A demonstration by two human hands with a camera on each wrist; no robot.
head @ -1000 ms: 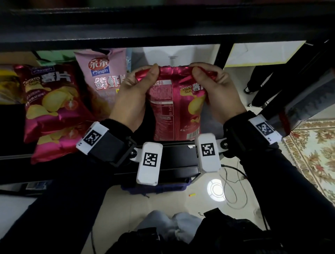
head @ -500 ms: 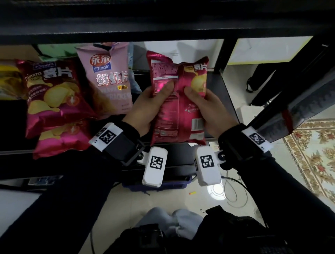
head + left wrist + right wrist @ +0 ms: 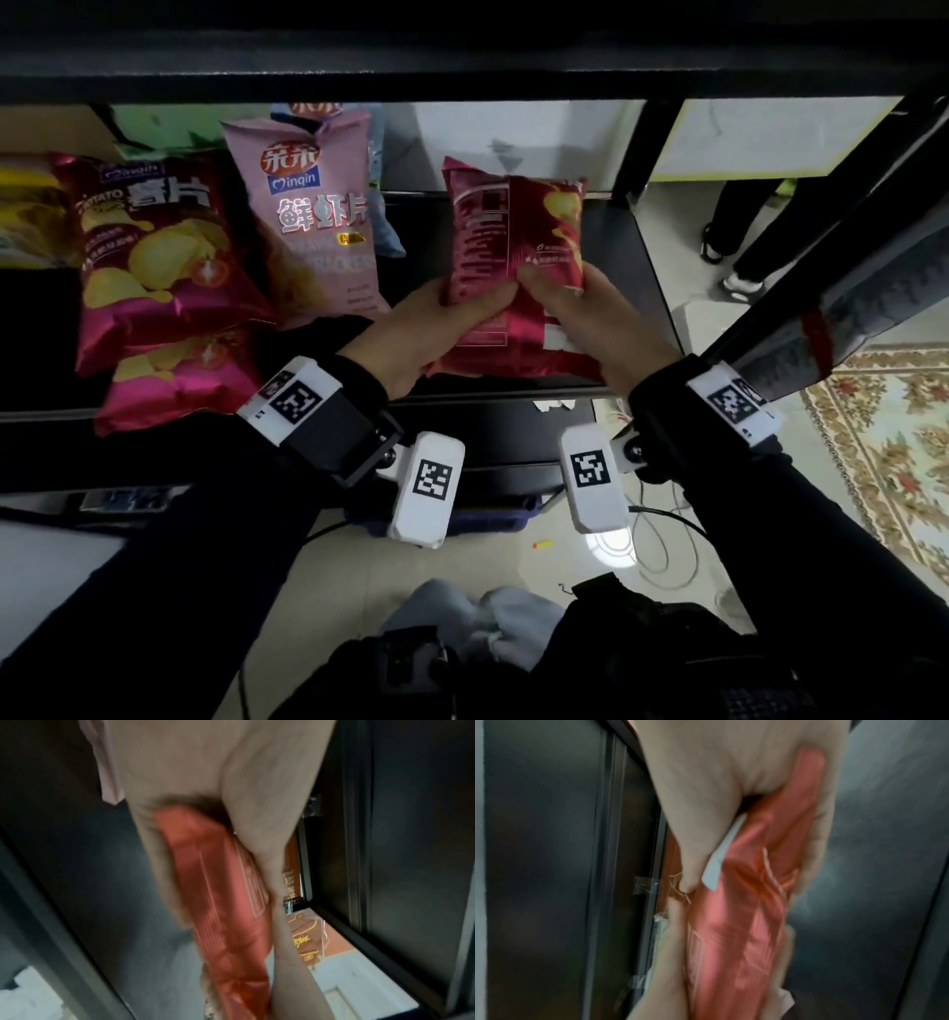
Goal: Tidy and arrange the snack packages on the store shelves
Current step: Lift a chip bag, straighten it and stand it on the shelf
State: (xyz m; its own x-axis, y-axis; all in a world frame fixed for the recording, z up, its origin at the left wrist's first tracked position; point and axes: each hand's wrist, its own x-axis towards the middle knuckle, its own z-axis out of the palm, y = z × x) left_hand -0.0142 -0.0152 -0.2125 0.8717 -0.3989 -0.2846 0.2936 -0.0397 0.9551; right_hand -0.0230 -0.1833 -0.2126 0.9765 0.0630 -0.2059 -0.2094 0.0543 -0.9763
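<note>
Potato-chip bag (image 3: 513, 267), dark red with its printed back panel turned toward the camera, is being held upright on the black shelf (image 3: 621, 246) by both hands. The left hand (image 3: 436, 334) is being wrapped around the bag's lower left edge, thumb pressed across the front and fingers tucked behind; the right hand (image 3: 595, 318) is being closed on the lower right edge in the same manner, the two thumbs almost touching at the bag's middle. In the left wrist view the bag (image 3: 226, 902) is being pinched between thumb and fingers of the left hand (image 3: 205, 770), and in the right wrist view the bag (image 3: 744, 912) is being gripped likewise by the right hand (image 3: 706, 780), though both views are being blurred. Just beyond the left hand, a pale pink prawn-cracker bag (image 3: 308, 216) is being leaned against the back of the shelf. Further out from the left hand, two magenta potato-chip bags (image 3: 154, 267) are being stacked one over the other, and a yellow package (image 3: 25, 221) is being cut off at the frame edge. Below the right hand, a patterned rug (image 3: 883, 452) is being shown on the floor.
</note>
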